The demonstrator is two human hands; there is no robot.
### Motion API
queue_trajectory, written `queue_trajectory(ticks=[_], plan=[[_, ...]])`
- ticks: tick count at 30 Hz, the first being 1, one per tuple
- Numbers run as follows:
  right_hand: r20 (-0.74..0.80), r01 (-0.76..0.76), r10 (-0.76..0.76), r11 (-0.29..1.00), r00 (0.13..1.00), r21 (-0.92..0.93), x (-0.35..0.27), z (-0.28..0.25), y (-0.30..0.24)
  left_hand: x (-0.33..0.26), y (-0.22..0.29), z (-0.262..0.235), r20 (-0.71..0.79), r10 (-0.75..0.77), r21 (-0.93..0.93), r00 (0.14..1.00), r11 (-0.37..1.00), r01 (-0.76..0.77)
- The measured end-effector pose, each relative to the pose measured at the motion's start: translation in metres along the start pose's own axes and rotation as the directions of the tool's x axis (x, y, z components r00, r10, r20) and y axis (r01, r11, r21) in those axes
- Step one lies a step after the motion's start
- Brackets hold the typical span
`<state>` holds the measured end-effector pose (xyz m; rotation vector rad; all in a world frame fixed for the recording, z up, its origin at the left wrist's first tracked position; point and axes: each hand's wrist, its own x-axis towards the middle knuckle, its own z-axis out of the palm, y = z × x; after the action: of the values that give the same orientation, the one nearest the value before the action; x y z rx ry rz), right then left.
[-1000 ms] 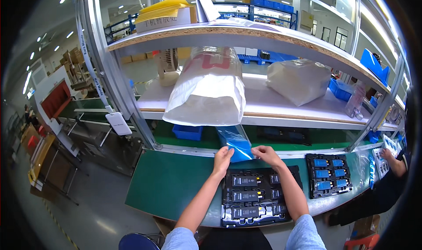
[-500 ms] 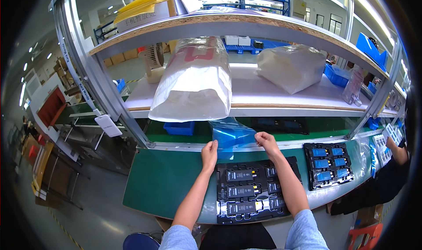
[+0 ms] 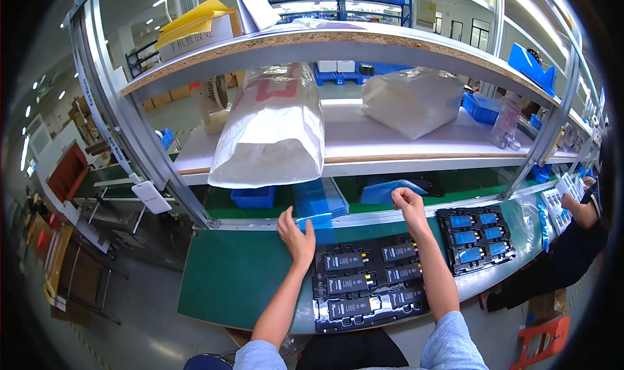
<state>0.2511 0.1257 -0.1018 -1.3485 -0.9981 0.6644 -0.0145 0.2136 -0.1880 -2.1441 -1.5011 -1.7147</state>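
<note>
My right hand [image 3: 408, 209] pinches a thin blue film sheet [image 3: 383, 192], which hangs to the left of the fingers above the bench's back edge. Beside a stack of blue film sheets [image 3: 329, 201], my left hand [image 3: 299, 240] is open, thumb and fingers spread; whether it touches the stack's lower edge I cannot tell. Right in front of me lies a black plastic tray [image 3: 318, 298] of flat black batteries [image 3: 348, 283], partly behind my right forearm. Farther right, a second black tray [image 3: 444, 222] carries batteries covered in blue film [image 3: 465, 238].
A metal rail crosses the back of the green bench [image 3: 221, 272]. Over it, a shelf bears a large white bag [image 3: 270, 155] and a clear plastic bag [image 3: 413, 103]. A blue bin [image 3: 253, 198] stands under the shelf. At right, a co-worker's hand [image 3: 580, 212] is by a white tray [image 3: 554, 207].
The blue film stretched between both hands is now apart from the left hand, which has opened and dropped lower. The right hand still pinches a sheet. My view has shifted slightly right.
</note>
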Motion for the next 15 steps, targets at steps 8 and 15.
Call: queue_trajectory(ticks=[8, 15], plan=[[0.303, -0.043, 0.032, 0.999, 0.953, 0.030, -0.067, 0.003, -0.018, 0.015, 0.078, -0.059, 0.528, 0.259, -0.756, 0.809, 0.576, 0.309], [0.302, -0.105, 0.100, 0.995, 0.948, 0.000, -0.074, 0.005, -0.003, 0.006, 0.070, -0.052, 0.530, 0.321, -0.790, 0.785, 0.522, 0.320]])
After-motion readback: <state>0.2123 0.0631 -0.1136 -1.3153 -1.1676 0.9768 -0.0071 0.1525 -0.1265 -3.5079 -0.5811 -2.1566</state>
